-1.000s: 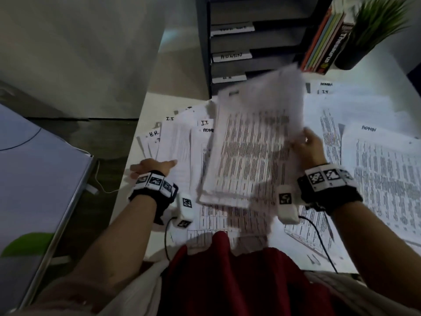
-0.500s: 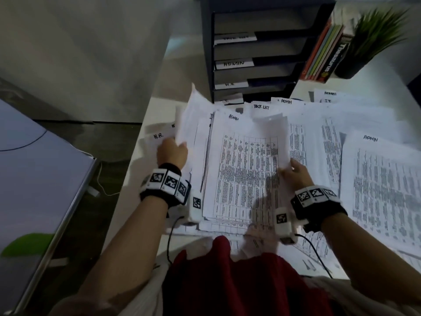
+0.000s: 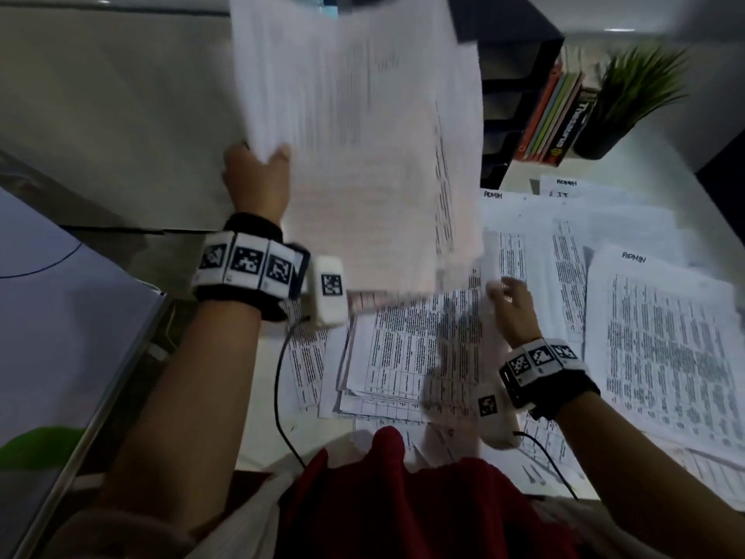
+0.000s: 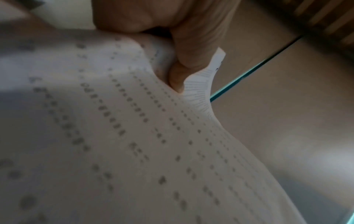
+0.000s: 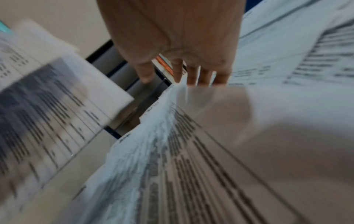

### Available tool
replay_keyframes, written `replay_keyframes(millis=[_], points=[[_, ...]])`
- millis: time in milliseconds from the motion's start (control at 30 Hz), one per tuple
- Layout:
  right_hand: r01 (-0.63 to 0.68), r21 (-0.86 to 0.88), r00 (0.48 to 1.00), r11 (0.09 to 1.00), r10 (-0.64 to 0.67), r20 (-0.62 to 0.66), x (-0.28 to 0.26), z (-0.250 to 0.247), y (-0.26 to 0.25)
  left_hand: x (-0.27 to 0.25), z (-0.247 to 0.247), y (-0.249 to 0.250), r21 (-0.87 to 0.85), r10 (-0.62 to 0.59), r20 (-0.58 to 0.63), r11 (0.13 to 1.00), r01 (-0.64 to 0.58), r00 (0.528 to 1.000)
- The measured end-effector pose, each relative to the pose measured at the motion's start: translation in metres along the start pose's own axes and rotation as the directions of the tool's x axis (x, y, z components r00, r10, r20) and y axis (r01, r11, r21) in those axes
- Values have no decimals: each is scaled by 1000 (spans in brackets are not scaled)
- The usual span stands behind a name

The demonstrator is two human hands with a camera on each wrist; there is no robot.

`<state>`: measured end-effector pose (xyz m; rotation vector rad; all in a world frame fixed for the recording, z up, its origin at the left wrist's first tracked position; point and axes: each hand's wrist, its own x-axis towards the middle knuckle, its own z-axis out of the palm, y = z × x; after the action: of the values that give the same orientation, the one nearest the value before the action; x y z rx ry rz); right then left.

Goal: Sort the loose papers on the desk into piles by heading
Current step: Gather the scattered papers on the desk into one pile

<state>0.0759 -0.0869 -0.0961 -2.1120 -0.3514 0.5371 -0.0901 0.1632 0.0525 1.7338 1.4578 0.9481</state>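
Note:
My left hand [image 3: 262, 155] grips the left edge of a thick stack of printed sheets [image 3: 354, 135] and holds it high above the desk, blurred by motion. In the left wrist view the thumb [image 4: 184, 65] presses into the stack's curled edge [image 4: 201, 84]. My right hand [image 3: 506, 294] hovers low over the loose papers [image 3: 407, 357] in the middle of the desk, fingers [image 5: 191, 74] straight and spread, holding nothing. Sheets headed ADMIN [image 3: 661, 336] lie to its right, and more ADMIN sheets [image 3: 524, 211] lie farther back.
A black tiered paper tray [image 3: 516, 94] stands at the back, partly hidden by the raised stack. Leaning books [image 3: 558, 115] and a potted plant [image 3: 633, 94] stand to its right. A black cable [image 3: 280, 381] runs over the desk's near left edge. A grey surface [image 3: 60, 316] lies left.
The left hand has taken the stack by its left edge and lifted it high off the desk. The right hand has let go of it and stayed low.

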Motion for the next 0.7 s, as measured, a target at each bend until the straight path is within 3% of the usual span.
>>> replay_keyframes(millis=[100,233,300,367,433,500,567,700], points=[[-1,148,1000,989,-1,14,-1,-3,-17,-24,31,-43,-81,-141,216,983,162,966],[-248,511,963,823,154,220,-4,-11,-23,-58,57,-91,36,-346,421,930,365,839],[-218,421,962,880,122,243,-4,-11,-15,-68,63,-108,92,-391,451,914,394,802],[-72,137,978,988,43,206,-2,-8,2,-73,65,-119,114,-408,458,908,404,789],[-27,-38,990,999,32,137,2,-7,15,-75,67,-125,145,-415,450,908,394,790],[-37,-27,998,999,35,-49,3,-10,19,-75,63,-129,198,-406,452,914,354,794],[-67,2,966,998,65,-250,5,-17,15,-75,59,-132,234,-407,441,913,335,800],[-159,-16,946,987,148,-289,1,-18,9,-78,55,-133,250,-395,402,915,317,826]])
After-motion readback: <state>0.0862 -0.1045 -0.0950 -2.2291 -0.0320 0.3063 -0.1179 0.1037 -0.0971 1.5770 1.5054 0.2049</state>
